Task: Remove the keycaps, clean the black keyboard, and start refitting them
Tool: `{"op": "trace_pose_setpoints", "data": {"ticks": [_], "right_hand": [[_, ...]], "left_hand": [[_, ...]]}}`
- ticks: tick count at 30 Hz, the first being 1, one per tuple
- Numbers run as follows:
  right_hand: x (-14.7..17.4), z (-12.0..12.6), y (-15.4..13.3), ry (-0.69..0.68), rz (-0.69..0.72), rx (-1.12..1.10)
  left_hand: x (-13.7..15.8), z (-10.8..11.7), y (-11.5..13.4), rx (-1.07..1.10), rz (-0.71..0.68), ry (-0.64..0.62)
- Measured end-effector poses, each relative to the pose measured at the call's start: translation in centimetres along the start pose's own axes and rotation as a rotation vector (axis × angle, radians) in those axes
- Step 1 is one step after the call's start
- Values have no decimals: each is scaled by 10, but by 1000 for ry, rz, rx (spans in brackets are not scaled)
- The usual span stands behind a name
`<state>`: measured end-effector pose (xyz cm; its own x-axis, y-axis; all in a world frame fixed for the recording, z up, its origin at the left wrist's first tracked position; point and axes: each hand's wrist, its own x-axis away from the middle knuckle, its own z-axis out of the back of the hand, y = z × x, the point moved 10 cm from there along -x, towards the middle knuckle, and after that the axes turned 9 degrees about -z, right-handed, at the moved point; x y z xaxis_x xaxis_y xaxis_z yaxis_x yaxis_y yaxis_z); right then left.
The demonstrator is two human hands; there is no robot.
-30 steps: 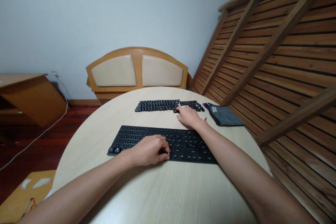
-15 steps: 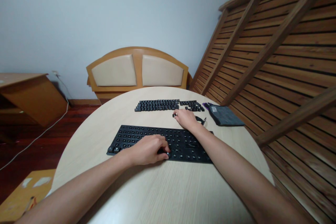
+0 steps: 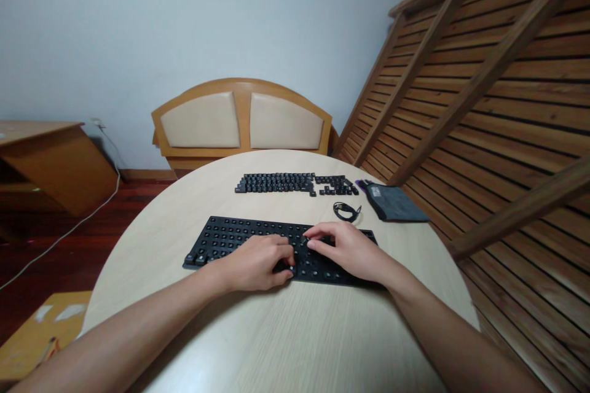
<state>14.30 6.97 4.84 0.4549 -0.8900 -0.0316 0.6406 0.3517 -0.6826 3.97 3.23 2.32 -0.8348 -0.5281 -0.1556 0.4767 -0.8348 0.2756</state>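
A black keyboard [image 3: 221, 239] lies across the table in front of me, most of its switches bare; a few keycaps [image 3: 196, 259] sit at its front left corner. My left hand [image 3: 262, 263] rests on the middle of its front edge, thumb and fingers curled together. Whatever is between those fingertips is too small and hidden to name. Over the keyboard's right half, my right hand [image 3: 348, 249] pinches a small dark keycap [image 3: 305, 239] between thumb and fingertips. Farther back, loose black keycaps [image 3: 276, 182] lie in keyboard-like rows.
A coiled black cable [image 3: 345, 212] lies behind the keyboard on the right. Near the table's right edge is a dark grey pouch [image 3: 399, 202]. The round table [image 3: 276, 338] stands before a wooden headboard [image 3: 242, 110], with a slatted wooden frame [image 3: 483, 98] leaning at the right.
My right hand has come back from near the loose keycaps to the keyboard, with a keycap in its fingertips. My left hand has stayed at the keyboard's front edge.
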Motion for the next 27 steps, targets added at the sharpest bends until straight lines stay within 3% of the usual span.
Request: {"op": "trace_pose_setpoints", "data": {"ticks": [4, 9, 18, 27], "right_hand": [[-1, -4, 7, -117, -55, -312], [-6, -19, 26, -229, -160, -467], [0, -17, 11, -190, -68, -120], [7, -24, 8, -212, 4, 35]], "left_hand": [[-1, 3, 5, -37, -24, -8], [-2, 3, 8, -57, -65, -15], [-2, 2, 6, -67, -64, -3], [-2, 0, 4, -64, -60, -19]]}}
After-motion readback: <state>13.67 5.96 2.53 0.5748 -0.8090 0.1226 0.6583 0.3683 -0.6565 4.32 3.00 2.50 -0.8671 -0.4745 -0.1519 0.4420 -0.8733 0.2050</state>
